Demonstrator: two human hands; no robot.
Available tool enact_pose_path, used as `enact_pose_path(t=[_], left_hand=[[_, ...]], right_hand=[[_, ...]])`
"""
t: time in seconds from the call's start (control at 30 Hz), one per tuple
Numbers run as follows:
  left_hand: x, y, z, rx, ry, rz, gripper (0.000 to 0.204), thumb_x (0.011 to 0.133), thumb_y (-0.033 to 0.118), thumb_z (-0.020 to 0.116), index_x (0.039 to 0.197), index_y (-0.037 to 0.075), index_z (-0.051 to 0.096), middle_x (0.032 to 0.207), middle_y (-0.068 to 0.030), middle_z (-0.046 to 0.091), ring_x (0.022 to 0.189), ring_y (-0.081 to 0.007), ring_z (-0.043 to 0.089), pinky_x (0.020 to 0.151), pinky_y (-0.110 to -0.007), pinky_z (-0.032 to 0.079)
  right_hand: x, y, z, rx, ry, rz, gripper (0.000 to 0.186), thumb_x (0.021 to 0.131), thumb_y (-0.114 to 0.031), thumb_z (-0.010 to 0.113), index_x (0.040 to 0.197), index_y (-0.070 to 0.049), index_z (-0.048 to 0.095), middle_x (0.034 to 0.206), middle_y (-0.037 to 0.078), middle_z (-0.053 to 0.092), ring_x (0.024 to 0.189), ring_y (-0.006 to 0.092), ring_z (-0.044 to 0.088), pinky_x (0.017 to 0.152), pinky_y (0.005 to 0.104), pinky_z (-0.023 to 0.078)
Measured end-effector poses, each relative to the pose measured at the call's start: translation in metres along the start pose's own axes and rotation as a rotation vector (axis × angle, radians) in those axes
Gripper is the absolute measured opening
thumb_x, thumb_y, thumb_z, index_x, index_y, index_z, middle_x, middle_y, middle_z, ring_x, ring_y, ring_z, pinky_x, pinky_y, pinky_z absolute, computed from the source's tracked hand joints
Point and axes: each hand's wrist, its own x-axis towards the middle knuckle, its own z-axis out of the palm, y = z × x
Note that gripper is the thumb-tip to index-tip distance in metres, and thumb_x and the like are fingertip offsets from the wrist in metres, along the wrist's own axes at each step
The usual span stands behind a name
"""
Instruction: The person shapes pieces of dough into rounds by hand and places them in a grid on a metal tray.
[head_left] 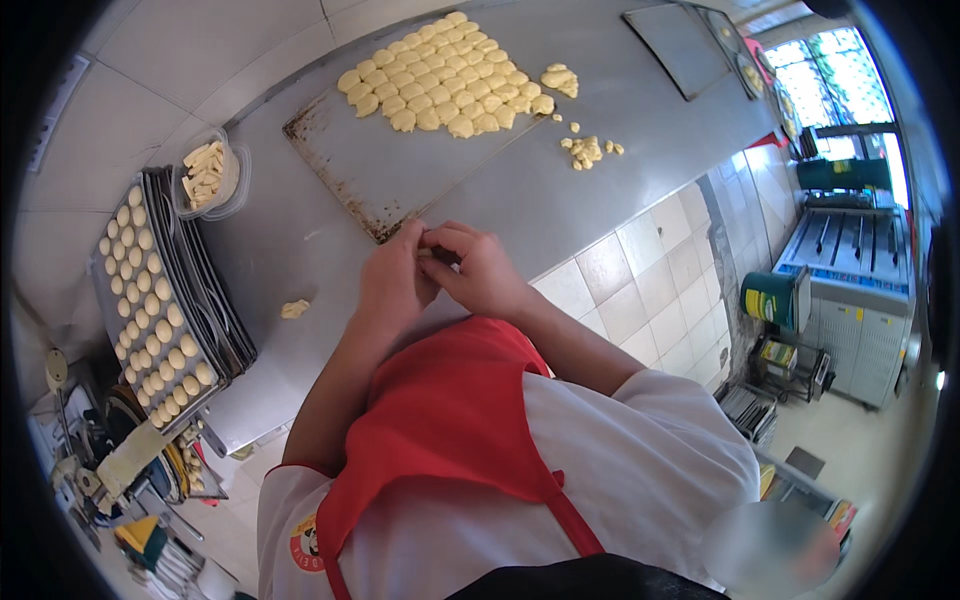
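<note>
Dark shape [590,582], red apron [440,420], then hands [490,275] pressed together, contents unclear, before stained tray [395,170], dough clumps [583,152], tub [234,182].

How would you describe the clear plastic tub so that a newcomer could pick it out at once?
On the metal worktable, look left of the person's left hand toward the tiled wall. The tub sits beside the far end of the dark tray stack. Its pale stick-shaped pieces set it apart from the round dough balls nearby.
</note>
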Motion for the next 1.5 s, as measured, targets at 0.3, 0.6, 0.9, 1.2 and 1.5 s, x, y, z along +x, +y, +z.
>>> enact_pose_path(t=[0.3, 0.6, 0.9, 1.2, 1.5], left_hand=[[-0.049, -0.069, -0.001, 0.557, -0.186, 0.034, 0.031, 0.096, 0.036, 0.064, 0.096, 0.008, 0.077, 0.094, -0.0221, 0.076, 0.091, -0.0414, 0.074, 0.076, -0.052, 0.058], [-0.136, -0.168, -0.014, -0.050, 0.202, -0.093, 0.041, 0.100, 0.042, 0.068, 0.100, 0.001, 0.067, 0.109, -0.0200, 0.070, 0.099, -0.0377, 0.067, 0.085, -0.047, 0.052], [-0.240, -0.313, 0.030, -0.220, 0.507, -0.381, 0.028, 0.099, 0.020, 0.074, 0.121, 0.004, 0.065, 0.103, -0.0111, 0.061, 0.098, -0.0200, 0.059, 0.088, -0.037, 0.051], [-0.228, -0.285, 0.002, -0.215, 0.737, -0.284, 0.043, 0.087, 0.011, 0.087, 0.122, 0.001, 0.065, 0.103, -0.0110, 0.065, 0.091, -0.0231, 0.066, 0.080, -0.036, 0.056], [-0.189, -0.282, 0.050, 0.297, 0.508, 0.066, 0.034, 0.094, 0.019, 0.068, 0.127, 0.014, 0.063, 0.125, -0.0131, 0.058, 0.120, -0.0330, 0.056, 0.104, -0.050, 0.043]], right_hand=[[-0.042, 0.001, 0.064, -0.316, -0.316, -0.127, 0.013, 0.098, -0.008, 0.066, 0.107, 0.000, 0.071, 0.098, 0.019, 0.070, 0.088, 0.0374, 0.069, 0.081, 0.0408, 0.056], [-0.069, -0.143, -0.088, 0.131, 0.613, -0.910, 0.036, 0.098, -0.001, 0.073, 0.129, -0.001, 0.055, 0.100, 0.016, 0.069, 0.085, 0.0189, 0.066, 0.067, 0.0263, 0.053], [0.006, 0.134, 0.005, -0.790, 0.476, 0.094, 0.031, 0.089, -0.004, 0.059, 0.117, 0.005, 0.069, 0.123, 0.025, 0.067, 0.114, 0.0447, 0.064, 0.100, 0.0522, 0.053], [0.065, 0.076, 0.282, -0.368, -0.266, -0.215, 0.026, 0.092, -0.013, 0.071, 0.117, -0.010, 0.070, 0.120, 0.015, 0.067, 0.117, 0.0414, 0.064, 0.098, 0.0483, 0.055], [-0.065, 0.124, 0.190, -0.733, -0.332, -0.488, 0.039, 0.070, -0.008, 0.074, 0.108, -0.015, 0.069, 0.112, 0.012, 0.060, 0.103, 0.0359, 0.058, 0.092, 0.0556, 0.045]])
